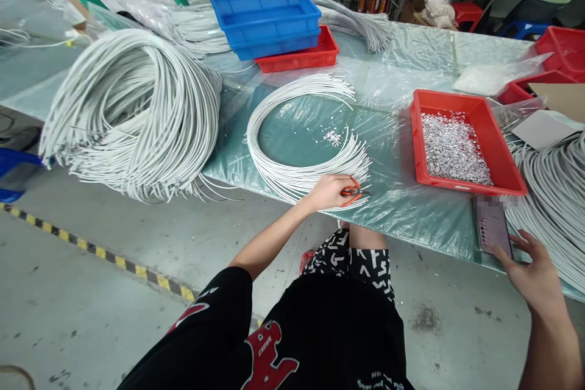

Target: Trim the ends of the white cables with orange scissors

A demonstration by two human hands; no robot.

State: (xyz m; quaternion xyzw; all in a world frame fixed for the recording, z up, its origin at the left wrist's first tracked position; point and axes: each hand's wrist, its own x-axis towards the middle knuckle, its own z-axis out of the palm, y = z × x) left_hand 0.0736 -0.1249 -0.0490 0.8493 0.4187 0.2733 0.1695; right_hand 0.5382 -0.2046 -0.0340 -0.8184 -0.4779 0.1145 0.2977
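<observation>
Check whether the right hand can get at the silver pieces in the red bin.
Probably yes: the right hand touches the phone near the red bin, and nothing visible covers the silver pieces. It would likely need to leave the phone first.

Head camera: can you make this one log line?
left hand: holding orange-handled tool at white cables | right hand: thumb over phone | red tray: holds small shiny pieces

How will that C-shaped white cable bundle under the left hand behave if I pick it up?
The cable bundle will probably flex but spring back, since its strands hold a smooth arc. Its loose ends may splay further, as they already fan out. Pushed instead, it would likely slide fairly easily over the glossy plastic sheet.
</observation>
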